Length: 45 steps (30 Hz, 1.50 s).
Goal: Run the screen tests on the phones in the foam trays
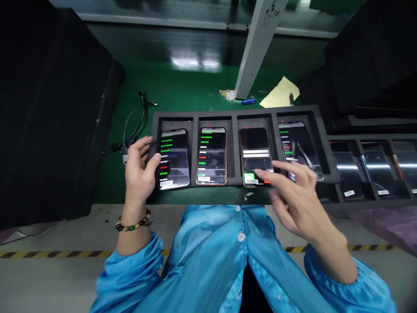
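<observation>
A black foam tray (234, 163) lies across the green bench with a smartphone in each compartment. My left hand (140, 171) is closed round the tray's left end, its thumb by the edge of the leftmost smartphone (174, 163). The second smartphone (211, 158) has an orange edge and lines of green, white and red text. My right hand (296, 193) is over the third smartphone (256, 145), fingers apart, a fingertip at the green box low on its screen; touching or just above, I cannot tell. The rightmost smartphone (296, 143) is partly hidden by this hand.
Right of the tray, another black tray (358, 200) holds several dark-screened smartphones. Behind are a blue pen cap (248, 101), yellow paper (280, 93) and a grey post (257, 48). Cables (135, 119) lie at the left. Black curtains (52, 108) flank the bench.
</observation>
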Motion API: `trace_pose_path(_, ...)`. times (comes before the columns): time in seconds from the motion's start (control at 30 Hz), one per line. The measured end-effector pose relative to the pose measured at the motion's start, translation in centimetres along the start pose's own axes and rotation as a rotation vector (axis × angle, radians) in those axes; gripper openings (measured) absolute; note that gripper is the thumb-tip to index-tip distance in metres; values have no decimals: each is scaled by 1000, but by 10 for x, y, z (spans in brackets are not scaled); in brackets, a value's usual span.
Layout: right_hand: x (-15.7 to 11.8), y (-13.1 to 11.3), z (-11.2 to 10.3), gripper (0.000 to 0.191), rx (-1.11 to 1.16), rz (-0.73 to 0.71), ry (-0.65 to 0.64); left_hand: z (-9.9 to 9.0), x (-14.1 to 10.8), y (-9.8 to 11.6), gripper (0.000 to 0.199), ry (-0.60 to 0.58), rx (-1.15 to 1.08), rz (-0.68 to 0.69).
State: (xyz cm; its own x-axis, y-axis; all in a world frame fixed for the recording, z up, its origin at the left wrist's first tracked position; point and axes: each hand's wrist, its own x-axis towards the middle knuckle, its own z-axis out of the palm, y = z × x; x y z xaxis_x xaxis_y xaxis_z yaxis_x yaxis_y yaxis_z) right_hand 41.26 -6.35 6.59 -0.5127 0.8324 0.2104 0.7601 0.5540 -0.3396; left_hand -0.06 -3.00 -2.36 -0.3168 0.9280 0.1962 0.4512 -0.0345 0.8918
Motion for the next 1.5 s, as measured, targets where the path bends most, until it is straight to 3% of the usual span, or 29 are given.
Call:
trace_pose_path(0.13, -3, -7, 0, 49, 18, -60, -38, 4, -1, 0, 48, 67, 21, 17)
trace_pose_path(0.37, -12, 40, -25, 42, 44, 286, 259, 6, 0, 1, 41, 114, 9, 15)
trace_pose_path(0.47, -14, 58, -28, 41, 41, 371, 292, 6, 0, 0, 41, 129, 17, 7)
trace_pose_path(0.63, -19, 67, -26, 41, 102, 379, 307, 6, 0, 0, 41, 151, 37, 13)
trace_pose_path(0.8, -20, 77, -24, 42, 135, 379, 282, 6, 1, -2, 38, 155, 25, 18)
trace_pose_path(1.07, 3, 105, -27, 45, 167, 355, 167, 6, 2, -6, 37, 117, -4, -2)
trace_pose_path(1.5, 7, 108, -25, 51, 35, 282, 68, 2, 3, -14, 43, 57, 97, -10)
